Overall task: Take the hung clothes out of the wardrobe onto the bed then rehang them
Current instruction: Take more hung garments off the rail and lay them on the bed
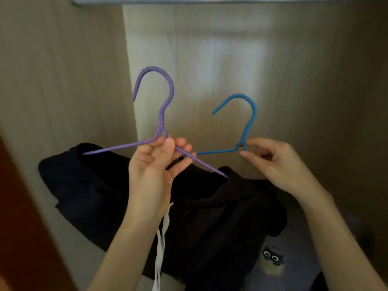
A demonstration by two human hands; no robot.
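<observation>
Wood-grain wardrobe (315, 80) panels fill the view, one carcass. No rail in view, no bed in view.

Dark clothes (220, 217) next. We count two garments, one per hanger, but the black fabric merges, so that split is our read. Both hang below the hands, inside the wardrobe opening.

Two hands up:
- left hand (155, 166): fingers and thumb wrapped round the purple hanger (161, 116) where neck meets shoulders
- right hand (279, 162): thumb and forefinger pinch the blue hanger (249, 124) at its twisted neck

Two hangers total. Both hooks sit in free air, caught on nothing.

Status, our judgement: both pieces are hand-carried, so we're mid-transfer. We can't tell whether this is the take-out leg or the rehang leg. Either way, these two are not hung, and at least one leg remains for them.

Small stuff: white drawstring (164, 224), two strands, dangling beside the left forearm. One cat-eyed patch (273, 258) low right.
</observation>
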